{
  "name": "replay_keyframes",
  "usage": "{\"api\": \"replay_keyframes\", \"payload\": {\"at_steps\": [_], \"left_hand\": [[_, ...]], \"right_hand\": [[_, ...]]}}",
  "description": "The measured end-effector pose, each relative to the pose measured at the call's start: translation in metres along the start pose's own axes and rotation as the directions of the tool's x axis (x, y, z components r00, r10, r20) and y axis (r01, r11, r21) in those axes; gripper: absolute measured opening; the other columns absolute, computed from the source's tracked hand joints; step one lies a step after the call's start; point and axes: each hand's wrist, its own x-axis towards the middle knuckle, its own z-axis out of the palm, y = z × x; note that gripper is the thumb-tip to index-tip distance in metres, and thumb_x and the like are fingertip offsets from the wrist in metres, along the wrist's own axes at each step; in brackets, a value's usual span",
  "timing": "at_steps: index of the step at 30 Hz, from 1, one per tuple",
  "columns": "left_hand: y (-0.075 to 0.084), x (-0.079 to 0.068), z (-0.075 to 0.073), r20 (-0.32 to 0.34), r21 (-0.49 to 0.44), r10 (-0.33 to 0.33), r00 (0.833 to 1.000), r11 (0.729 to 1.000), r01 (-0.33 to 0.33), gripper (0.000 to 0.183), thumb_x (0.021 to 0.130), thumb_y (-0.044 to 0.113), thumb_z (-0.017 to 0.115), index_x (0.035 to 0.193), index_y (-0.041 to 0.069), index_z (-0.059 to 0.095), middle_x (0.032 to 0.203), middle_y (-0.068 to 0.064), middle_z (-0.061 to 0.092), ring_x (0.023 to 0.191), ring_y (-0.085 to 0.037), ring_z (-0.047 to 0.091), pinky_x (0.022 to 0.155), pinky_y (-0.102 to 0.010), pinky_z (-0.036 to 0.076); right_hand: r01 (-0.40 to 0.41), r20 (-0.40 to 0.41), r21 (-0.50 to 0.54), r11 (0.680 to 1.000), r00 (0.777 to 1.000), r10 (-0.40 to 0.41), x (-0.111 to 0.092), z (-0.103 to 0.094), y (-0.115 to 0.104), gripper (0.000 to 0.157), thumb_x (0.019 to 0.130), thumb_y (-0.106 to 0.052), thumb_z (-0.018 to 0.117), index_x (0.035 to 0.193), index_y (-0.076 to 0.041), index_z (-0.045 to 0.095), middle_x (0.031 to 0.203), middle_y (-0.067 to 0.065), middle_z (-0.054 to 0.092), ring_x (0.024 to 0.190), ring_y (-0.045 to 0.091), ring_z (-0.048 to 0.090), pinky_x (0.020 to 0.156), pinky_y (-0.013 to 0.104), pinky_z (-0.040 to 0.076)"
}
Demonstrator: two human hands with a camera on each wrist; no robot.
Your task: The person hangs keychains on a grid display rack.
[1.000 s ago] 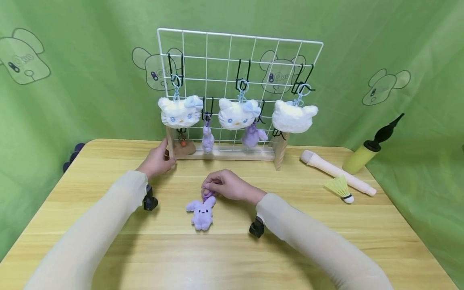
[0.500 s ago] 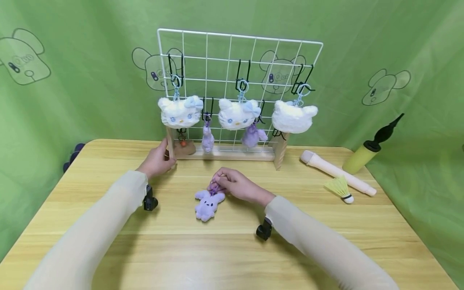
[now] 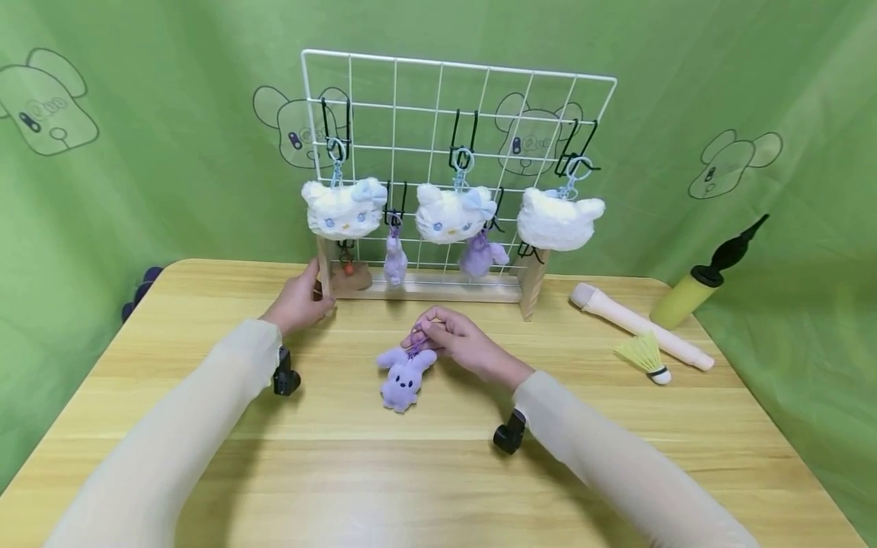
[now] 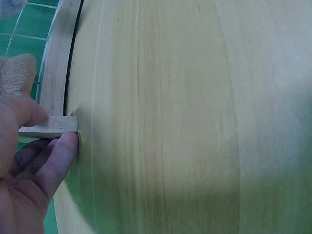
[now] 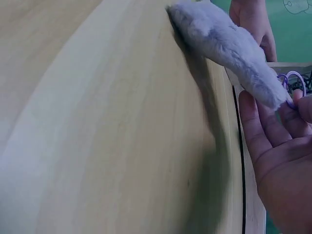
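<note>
My right hand (image 3: 462, 342) pinches the purple ring and clasp of a purple plush bunny keychain (image 3: 402, 380), its face turned up toward the head view. In the right wrist view the plush (image 5: 219, 39) tilts over the table, its shadow below. My left hand (image 3: 296, 302) grips the wooden foot (image 4: 53, 126) at the left end of a display rack, thumb on one side and fingers on the other. The rack's white wire grid (image 3: 438, 129) carries black hooks. White plush cat keychains (image 3: 345, 209) hang along the upper hooks, purple plush keychains (image 3: 395, 260) lower down.
A brown plush (image 3: 352, 278) and a small orange charm (image 3: 348, 268) show at the rack's lower left. To the right lie a pale microphone-shaped stick (image 3: 640, 326), a yellow shuttlecock (image 3: 644, 356) and a yellow hand pump (image 3: 687, 295). A green curtain (image 3: 685, 91) stands behind the table.
My right hand has moved a little right and toward the rack, carrying the purple bunny keychain along. The left hand stays on the rack's foot.
</note>
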Motion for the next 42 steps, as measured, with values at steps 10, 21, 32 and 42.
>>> {"api": "replay_keyframes", "payload": {"at_steps": [10, 21, 32, 42], "left_hand": [[0.001, -0.001, -0.004, 0.0, 0.003, -0.01, 1.0, 1.0, 0.01, 0.08, 0.097, -0.001, 0.059, 0.164, -0.001, 0.016, 0.126, -0.038, 0.063, 0.11, -0.046, 0.069, 0.081, -0.039, 0.068], [-0.001, -0.003, -0.004, -0.017, 0.003, 0.002, 1.0, 1.0, -0.002, 0.083, 0.094, -0.002, 0.061, 0.164, 0.0, 0.016, 0.128, -0.037, 0.063, 0.107, -0.046, 0.07, 0.078, -0.038, 0.068], [0.0, -0.004, -0.002, -0.009, -0.011, -0.015, 1.0, 1.0, 0.015, 0.087, 0.095, -0.003, 0.061, 0.166, 0.001, 0.012, 0.133, -0.037, 0.061, 0.106, -0.045, 0.07, 0.076, -0.035, 0.068], [0.002, 0.0, 0.001, -0.006, 0.011, 0.001, 1.0, 1.0, -0.001, 0.083, 0.096, -0.003, 0.06, 0.165, -0.002, 0.014, 0.137, -0.037, 0.059, 0.113, -0.047, 0.068, 0.082, -0.04, 0.068]], "right_hand": [[0.037, -0.066, 0.053, 0.998, 0.997, -0.034, -0.006, -0.01, -0.005, 0.025, 0.112, -0.009, 0.039, 0.121, 0.008, 0.055, 0.107, 0.006, 0.077, 0.098, 0.005, 0.074, 0.087, 0.023, 0.065], [0.089, -0.244, 0.041, 0.995, 0.967, -0.077, -0.019, -0.03, -0.01, 0.024, 0.113, -0.012, 0.039, 0.123, 0.005, 0.053, 0.097, -0.008, 0.074, 0.089, 0.009, 0.073, 0.078, 0.021, 0.065], [0.285, -0.564, -0.136, 0.949, 0.765, -0.311, -0.041, -0.075, -0.013, 0.017, 0.113, -0.013, 0.037, 0.116, -0.003, 0.05, 0.101, -0.006, 0.07, 0.096, 0.001, 0.071, 0.08, 0.015, 0.063], [0.236, -0.717, -0.317, 0.919, 0.574, -0.395, -0.044, -0.097, -0.008, 0.027, 0.113, -0.016, 0.038, 0.121, 0.008, 0.046, 0.1, -0.01, 0.069, 0.093, 0.001, 0.071, 0.085, 0.011, 0.061]]}}
